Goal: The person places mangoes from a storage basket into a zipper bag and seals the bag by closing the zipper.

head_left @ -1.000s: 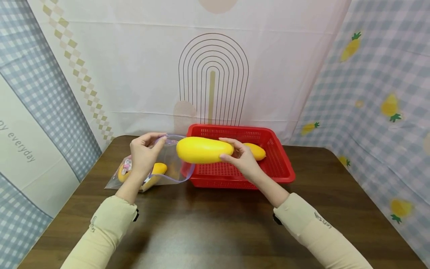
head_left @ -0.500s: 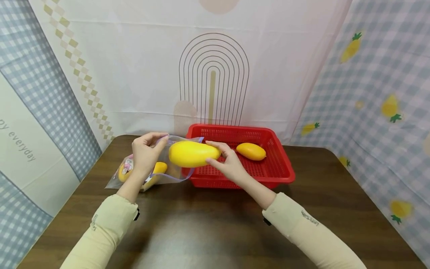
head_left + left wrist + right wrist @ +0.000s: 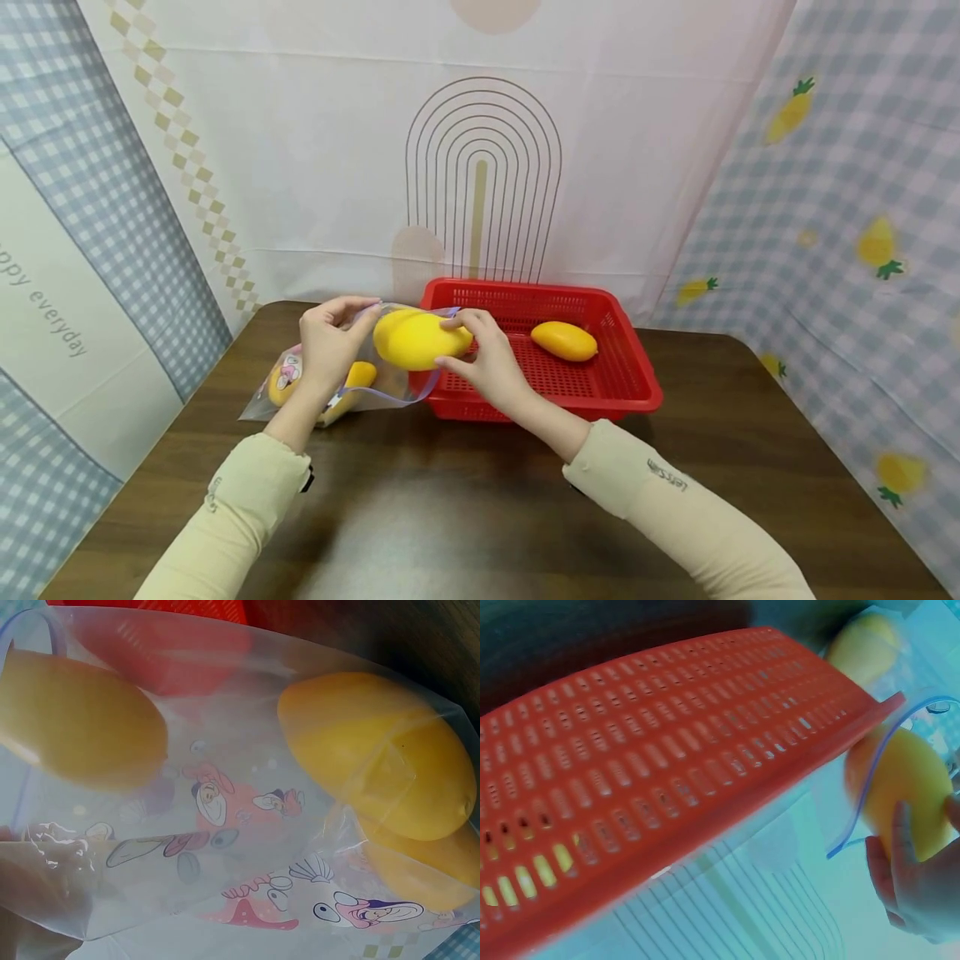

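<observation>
My left hand point(image 3: 330, 342) pinches the upper edge of a clear zip bag point(image 3: 247, 787) with a purple rim and pink cartoon prints. A yellow mango point(image 3: 422, 340) is gripped at its right end by the fingers and thumb of my right hand point(image 3: 487, 354). Its front end lies inside the bag's mouth, as the left wrist view shows through the plastic. Deeper in the bag rest two more mangoes point(image 3: 379, 754), one partly behind the other. In the right wrist view the purple rim point(image 3: 870, 776) crosses over the held mango.
A red perforated basket point(image 3: 637, 379) stands right of the bag, close behind my right hand. One mango point(image 3: 564, 341) lies in it. The dark wooden table point(image 3: 450, 517) extends in front. A printed cloth point(image 3: 315, 167) hangs behind, with checked cloth at both sides.
My right hand has moved left, carrying the mango from in front of the basket into the bag's mouth. The basket's mango is now fully uncovered. My left hand has stayed nearly still.
</observation>
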Tool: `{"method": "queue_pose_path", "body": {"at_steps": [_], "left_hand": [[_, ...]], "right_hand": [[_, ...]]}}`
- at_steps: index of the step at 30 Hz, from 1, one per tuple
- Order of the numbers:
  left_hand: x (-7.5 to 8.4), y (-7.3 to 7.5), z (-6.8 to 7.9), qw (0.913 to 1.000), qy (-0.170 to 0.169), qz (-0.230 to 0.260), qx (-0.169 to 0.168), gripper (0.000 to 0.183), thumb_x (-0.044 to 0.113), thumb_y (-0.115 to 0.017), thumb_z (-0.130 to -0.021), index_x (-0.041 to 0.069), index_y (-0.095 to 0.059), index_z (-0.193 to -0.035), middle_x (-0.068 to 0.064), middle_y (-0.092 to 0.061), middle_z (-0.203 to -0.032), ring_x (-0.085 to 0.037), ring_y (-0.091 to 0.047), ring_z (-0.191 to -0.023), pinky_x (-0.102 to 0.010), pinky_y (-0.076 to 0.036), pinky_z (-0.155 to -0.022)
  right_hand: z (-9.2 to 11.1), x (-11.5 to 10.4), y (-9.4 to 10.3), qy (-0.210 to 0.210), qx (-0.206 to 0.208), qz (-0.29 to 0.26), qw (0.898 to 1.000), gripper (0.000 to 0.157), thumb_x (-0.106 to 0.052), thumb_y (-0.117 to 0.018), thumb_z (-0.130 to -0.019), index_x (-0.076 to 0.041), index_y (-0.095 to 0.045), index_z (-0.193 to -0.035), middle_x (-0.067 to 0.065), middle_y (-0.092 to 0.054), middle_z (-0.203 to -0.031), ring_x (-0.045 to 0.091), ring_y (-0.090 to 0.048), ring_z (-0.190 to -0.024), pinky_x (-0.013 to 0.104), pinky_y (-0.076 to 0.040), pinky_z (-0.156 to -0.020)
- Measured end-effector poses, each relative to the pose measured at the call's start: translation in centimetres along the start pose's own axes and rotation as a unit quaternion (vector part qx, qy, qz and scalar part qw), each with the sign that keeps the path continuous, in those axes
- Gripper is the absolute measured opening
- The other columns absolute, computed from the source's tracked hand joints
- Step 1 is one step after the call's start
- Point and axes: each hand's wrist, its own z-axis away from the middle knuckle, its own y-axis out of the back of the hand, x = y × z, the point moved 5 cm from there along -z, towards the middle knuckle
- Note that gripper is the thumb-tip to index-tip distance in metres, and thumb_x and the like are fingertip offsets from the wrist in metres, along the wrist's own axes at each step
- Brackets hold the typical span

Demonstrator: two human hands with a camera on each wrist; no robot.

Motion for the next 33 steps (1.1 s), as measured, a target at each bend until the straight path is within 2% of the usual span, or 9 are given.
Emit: {"method": "queue_pose_path", "body": {"at_steps": [3, 7, 10, 18, 22, 25, 27, 29, 33], "left_hand": [[0.1, -0.1, -0.1, 1.0000, -0.006, -0.002, 0.003, 0.012, 0.009, -0.071, -0.083, -0.002, -0.074, -0.087, 0.008, -0.071, -0.079, 0.000, -0.060, -0.073, -0.011, -0.049, -0.066], [0.1, -0.2, -0.1, 1.0000, -0.009, -0.001, 0.001, 0.013, 0.009, -0.070, -0.083, -0.003, -0.073, -0.087, -0.021, -0.071, -0.087, 0.002, -0.061, -0.074, -0.010, -0.050, -0.069], [0.1, -0.2, -0.1, 1.0000, -0.008, -0.001, -0.001, 0.013, 0.008, -0.070, -0.084, -0.004, -0.073, -0.087, -0.027, -0.069, -0.089, 0.003, -0.061, -0.075, -0.009, -0.049, -0.070], [0.1, 0.1, -0.4, 0.9999, -0.002, 0.001, 0.013, 0.012, 0.006, -0.069, -0.083, -0.006, -0.071, -0.086, -0.010, -0.071, -0.080, 0.003, -0.059, -0.070, -0.009, -0.047, -0.068], [1.9, 0.2, -0.2, 0.9999, -0.006, -0.008, 0.009, 0.013, 0.001, -0.066, -0.085, -0.011, -0.069, -0.088, 0.001, -0.069, -0.078, 0.006, -0.058, -0.070, -0.007, -0.046, -0.067], [2.7, 0.3, -0.1, 0.9998, -0.012, -0.011, 0.008, 0.012, -0.002, -0.064, -0.085, -0.013, -0.068, -0.088, 0.012, -0.065, -0.075, 0.006, -0.057, -0.069, -0.008, -0.045, -0.064], [2.2, 0.4, -0.2, 0.9998, -0.016, -0.009, 0.010, 0.012, 0.001, -0.065, -0.085, -0.011, -0.069, -0.087, 0.021, -0.062, -0.073, 0.006, -0.056, -0.068, -0.008, -0.045, -0.064], [1.3, 0.4, -0.4, 0.9998, -0.016, -0.007, 0.011, 0.013, 0.004, -0.067, -0.085, -0.008, -0.070, -0.087, 0.023, -0.063, -0.073, 0.005, -0.058, -0.069, -0.008, -0.046, -0.067], [0.5, 0.5, -0.6, 0.9997, -0.016, -0.007, 0.014, 0.012, 0.007, -0.068, -0.085, -0.005, -0.072, -0.087, 0.016, -0.066, -0.076, 0.005, -0.060, -0.072, -0.009, -0.048, -0.069]], "right_hand": [[0.0, -0.2, -0.3, -0.008, 0.009, -0.002, 1.000, 0.042, -0.006, -0.075, -0.077, -0.003, -0.062, -0.117, 0.015, -0.052, -0.119, 0.028, -0.054, -0.112, 0.035, -0.055, -0.084], [0.3, -0.1, -0.9, -0.009, -0.006, -0.017, 1.000, 0.044, -0.003, -0.072, -0.079, -0.003, -0.062, -0.122, 0.017, -0.050, -0.123, 0.030, -0.056, -0.111, 0.033, -0.056, -0.080], [0.6, 0.0, -1.4, 0.001, -0.025, -0.013, 1.000, 0.042, -0.003, -0.070, -0.081, -0.004, -0.062, -0.122, 0.018, -0.050, -0.122, 0.029, -0.057, -0.110, 0.032, -0.056, -0.080], [1.1, 0.2, -2.3, 0.021, -0.077, -0.021, 0.997, 0.034, 0.002, -0.068, -0.082, 0.001, -0.062, -0.115, 0.016, -0.055, -0.111, 0.030, -0.060, -0.100, 0.033, -0.056, -0.079], [1.0, 0.5, -2.1, 0.033, -0.088, 0.002, 0.996, 0.032, 0.002, -0.069, -0.081, 0.000, -0.063, -0.112, 0.015, -0.059, -0.107, 0.031, -0.061, -0.097, 0.031, -0.056, -0.079], [0.9, 0.6, -1.9, 0.069, -0.095, 0.053, 0.992, 0.030, 0.001, -0.070, -0.081, -0.003, -0.065, -0.110, 0.013, -0.061, -0.103, 0.026, -0.062, -0.093, 0.030, -0.056, -0.080], [0.9, 0.4, -2.1, 0.121, -0.111, 0.103, 0.981, 0.028, -0.001, -0.072, -0.080, -0.005, -0.067, -0.108, 0.011, -0.060, -0.103, 0.023, -0.060, -0.094, 0.029, -0.055, -0.082], [1.1, 0.0, -2.6, 0.186, -0.136, 0.161, 0.960, 0.025, -0.006, -0.074, -0.079, -0.008, -0.069, -0.104, 0.008, -0.059, -0.101, 0.020, -0.057, -0.093, 0.027, -0.052, -0.083], [1.8, -0.7, -3.8, 0.308, -0.171, 0.276, 0.894, 0.022, -0.022, -0.077, -0.078, -0.013, -0.070, -0.098, 0.004, -0.057, -0.097, 0.018, -0.052, -0.090, 0.024, -0.047, -0.079]]}}
